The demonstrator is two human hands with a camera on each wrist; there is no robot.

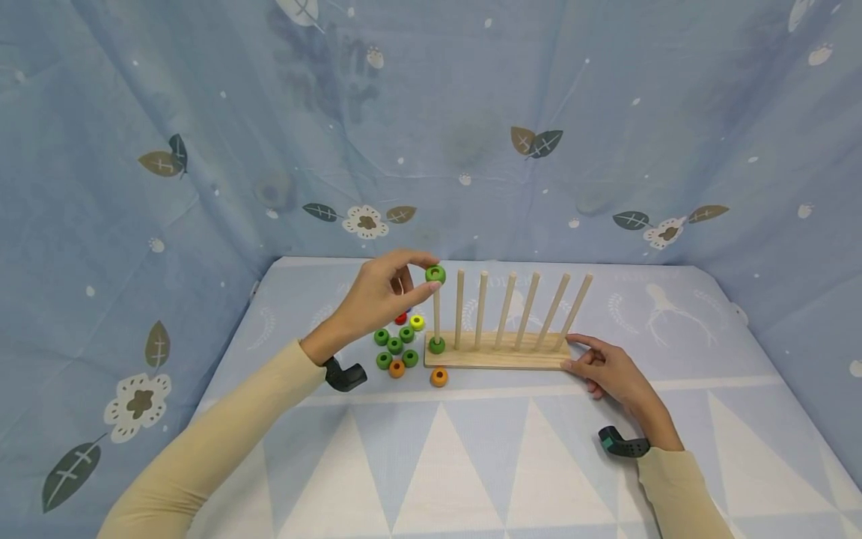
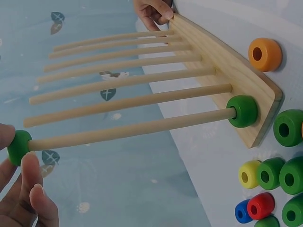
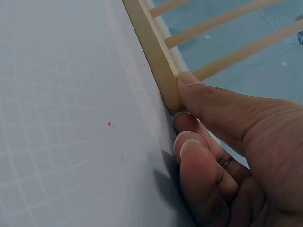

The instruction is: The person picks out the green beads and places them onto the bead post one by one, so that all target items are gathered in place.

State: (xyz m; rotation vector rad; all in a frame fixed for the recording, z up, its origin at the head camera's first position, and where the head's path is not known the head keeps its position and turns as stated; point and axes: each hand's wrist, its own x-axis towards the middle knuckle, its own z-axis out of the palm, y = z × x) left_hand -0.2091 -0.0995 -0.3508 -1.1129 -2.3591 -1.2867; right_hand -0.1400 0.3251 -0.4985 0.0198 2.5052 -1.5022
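Seven wooden pegs (image 1: 505, 311) stand on a board (image 1: 498, 360) here; the left hand (image 1: 377, 296) pinches a green bead (image 1: 435, 278) atop the leftmost peg (image 1: 436, 314), the right hand (image 1: 609, 372) grips the board's right end.

Most loose beads (image 1: 394, 346) lie left of the peg rack (image 1: 498, 359).

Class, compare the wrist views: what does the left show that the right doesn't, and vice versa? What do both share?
Only the left view shows the left hand pinching a green bead at the tip of a wooden peg, another green bead around its foot, and loose beads in orange, green, yellow, red and blue.

Only the right view shows reddish specks on the tablecloth.

Both share the right hand holding the wooden base, several pegs and the blue backdrop.
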